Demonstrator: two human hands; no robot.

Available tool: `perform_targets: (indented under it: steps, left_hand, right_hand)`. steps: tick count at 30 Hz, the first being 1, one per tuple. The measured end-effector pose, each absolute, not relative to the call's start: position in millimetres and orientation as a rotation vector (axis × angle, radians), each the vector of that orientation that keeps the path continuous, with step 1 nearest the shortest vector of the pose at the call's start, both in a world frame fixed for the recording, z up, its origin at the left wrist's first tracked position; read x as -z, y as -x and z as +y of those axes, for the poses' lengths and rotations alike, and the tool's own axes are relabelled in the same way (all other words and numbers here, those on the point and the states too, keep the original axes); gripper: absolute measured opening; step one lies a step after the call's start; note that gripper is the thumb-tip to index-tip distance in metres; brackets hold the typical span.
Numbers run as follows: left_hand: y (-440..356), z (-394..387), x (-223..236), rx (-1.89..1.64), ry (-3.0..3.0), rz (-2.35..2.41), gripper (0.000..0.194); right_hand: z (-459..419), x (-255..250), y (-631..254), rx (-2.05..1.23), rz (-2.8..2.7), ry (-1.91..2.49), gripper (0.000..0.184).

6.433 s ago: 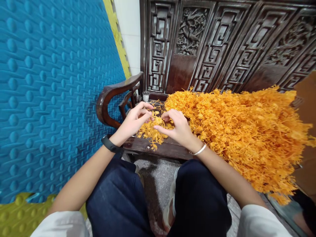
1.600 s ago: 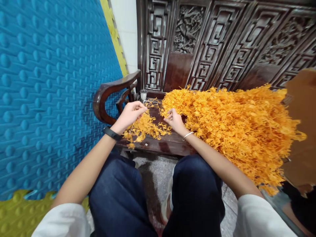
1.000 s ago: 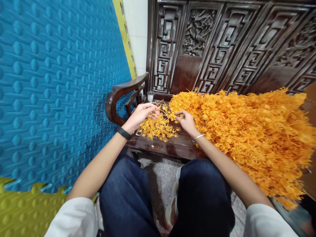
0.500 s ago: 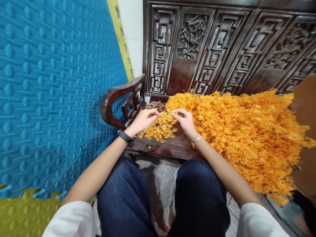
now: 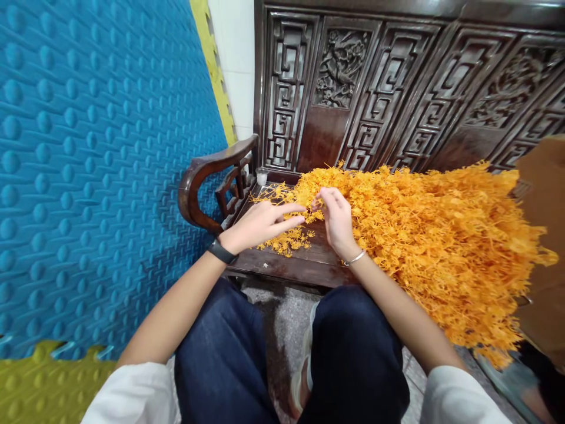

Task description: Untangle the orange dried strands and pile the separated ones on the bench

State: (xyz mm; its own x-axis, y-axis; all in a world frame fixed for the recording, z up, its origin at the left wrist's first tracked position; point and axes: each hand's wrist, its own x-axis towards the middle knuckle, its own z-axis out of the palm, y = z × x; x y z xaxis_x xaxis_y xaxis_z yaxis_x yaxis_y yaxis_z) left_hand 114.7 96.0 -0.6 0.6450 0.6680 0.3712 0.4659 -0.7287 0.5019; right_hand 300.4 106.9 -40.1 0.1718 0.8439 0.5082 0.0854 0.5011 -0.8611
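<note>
My left hand (image 5: 258,227) is loose, index and thumb apart, by orange sprigs (image 5: 289,241) on bench (image 5: 304,271); right hand (image 5: 339,221) curled near orange pile (image 5: 432,253), can't tell if gripping.

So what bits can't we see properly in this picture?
All in the head view:
Small orange sprigs: partly hidden by the left hand.
Right hand: too small and blurred to tell whether it pinches anything.
Bench seat: partly covered by the big orange heap.
Brown board: cut off by the right edge.
</note>
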Motion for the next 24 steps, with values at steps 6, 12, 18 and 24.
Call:
perform_targets:
  steps: [6, 12, 18, 24]
  left_hand:
    - [-119, 75, -11, -0.904, -2.314, 0.653, 0.027]
    - [-122, 84, -5, -1.354, -2.067, 0.707, 0.037]
    - [-121, 105, 6, -0.788, -1.900, 0.723, 0.035]
    - [-116, 114, 7, -0.748, -1.746, 0.785, 0.027]
  right_hand:
    - [94, 33, -296, -0.635, -1.465, 0.837, 0.015]
    - [89, 32, -294, -0.864, -1.710, 0.681, 0.030]
    - [96, 38, -296, -0.782, -1.703, 0.708, 0.029]
    - [97, 41, -296, -0.704, -1.714, 0.835, 0.028]
